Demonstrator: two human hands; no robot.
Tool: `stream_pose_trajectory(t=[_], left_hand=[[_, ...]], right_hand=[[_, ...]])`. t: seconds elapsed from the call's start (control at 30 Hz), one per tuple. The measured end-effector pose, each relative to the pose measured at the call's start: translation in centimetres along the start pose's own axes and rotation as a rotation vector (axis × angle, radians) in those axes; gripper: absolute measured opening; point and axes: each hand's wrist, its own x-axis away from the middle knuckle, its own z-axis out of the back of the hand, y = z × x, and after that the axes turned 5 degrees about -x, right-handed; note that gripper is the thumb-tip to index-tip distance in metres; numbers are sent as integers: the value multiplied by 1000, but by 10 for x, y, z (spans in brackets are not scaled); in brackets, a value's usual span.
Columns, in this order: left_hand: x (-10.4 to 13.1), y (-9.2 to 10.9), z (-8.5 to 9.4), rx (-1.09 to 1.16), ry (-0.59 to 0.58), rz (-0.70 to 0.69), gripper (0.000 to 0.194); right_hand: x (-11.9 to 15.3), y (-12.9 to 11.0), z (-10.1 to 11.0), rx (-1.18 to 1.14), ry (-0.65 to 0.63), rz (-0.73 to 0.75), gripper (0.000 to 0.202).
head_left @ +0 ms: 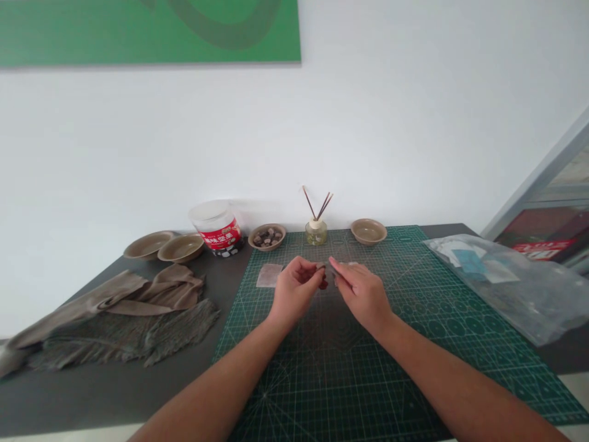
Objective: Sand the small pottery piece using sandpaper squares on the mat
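Note:
Above the middle of the green cutting mat [294, 380], both hands are raised close together, fingertips almost meeting. My left hand [294, 288] is closed in a pinch at something small and dark, with a dark red bit showing below the fingertips. A pinch also closes my right hand [363, 291], with something small and greyish at its thumb and index finger. Blur and the fingers hide what these small pieces are. Just left of my left hand, a pale, flat, translucent piece [268, 275] lies on the mat.
Along the wall stand a bowl of dark and pale pieces [267, 237], a reed diffuser [316, 232], a tan bowl [369, 231] and a red-labelled tub [217, 228]. Two bowls [150, 245] and crumpled brown cloth [138, 301] are left. A clear plastic bag [515, 288] lies right.

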Motion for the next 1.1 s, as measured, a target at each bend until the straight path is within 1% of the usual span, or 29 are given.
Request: stream_pose_trajectory(t=[0.07,0.1,0.13,0.27,0.37,0.5,0.57,0.67,0.93,1.1], left_hand=[[-3,-1,3,-6,16,-19,24],[-4,-2,5,-8,19,-27,24],[-5,-4,6,-10,19,-32,23],[-9,-10,8,-25,3,-40,20],[-9,-13,8,-37,-28,-55,19],[-10,-14,7,-28,-56,-76,24],[-10,-13,7,-48,-67,-81,22],[-9,-13,7,-101,-80,-80,18],[-7,-17,9,-150,-153,-85,23],[-7,-17,10,-194,-156,-96,24]], right_hand=[[-2,0,-1,-310,32,-263,27],[-4,0,-1,-440,33,-365,24],[-5,1,-2,-528,22,-427,24],[-10,6,-2,-718,-40,-506,24],[-11,7,-2,-825,-72,-533,22],[-12,10,1,-961,-80,-565,19],[-13,13,2,-989,-69,-581,19],[-13,15,2,-971,-67,-585,17],[-12,14,2,-882,-83,-575,20],[-13,15,2,-812,-72,-563,21]])
